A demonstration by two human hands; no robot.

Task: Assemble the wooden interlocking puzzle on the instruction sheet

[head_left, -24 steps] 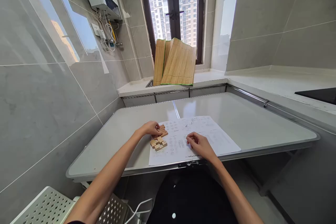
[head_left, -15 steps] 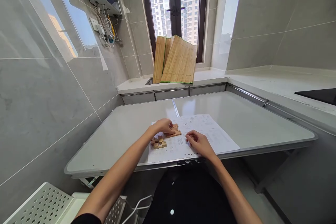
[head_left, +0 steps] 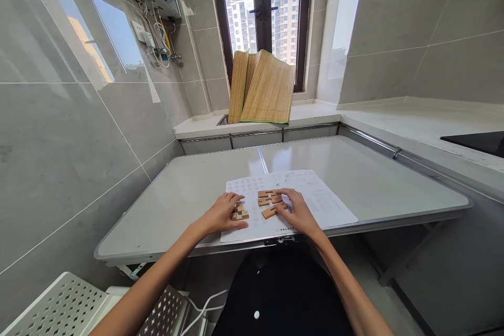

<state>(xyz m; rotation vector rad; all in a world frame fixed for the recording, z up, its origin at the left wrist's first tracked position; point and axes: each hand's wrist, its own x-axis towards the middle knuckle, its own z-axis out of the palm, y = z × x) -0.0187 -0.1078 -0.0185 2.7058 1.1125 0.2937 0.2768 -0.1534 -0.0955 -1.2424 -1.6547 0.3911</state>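
A pale grey desk (head_left: 189, 194) carries everything, and a printed sheet (head_left: 326, 205) lies flat on it under both hands, probably as a guide to the wooden pieces set on it. The left hand (head_left: 220, 215) rests with fingers loosely spread over a small cluster of wooden blocks (head_left: 241, 213), touching them as if to keep them together. The right hand (head_left: 297, 212) lies with its fingertips on flat notched wooden pieces (head_left: 270, 200) just beyond and beside it; whether it pinches one I cannot tell.
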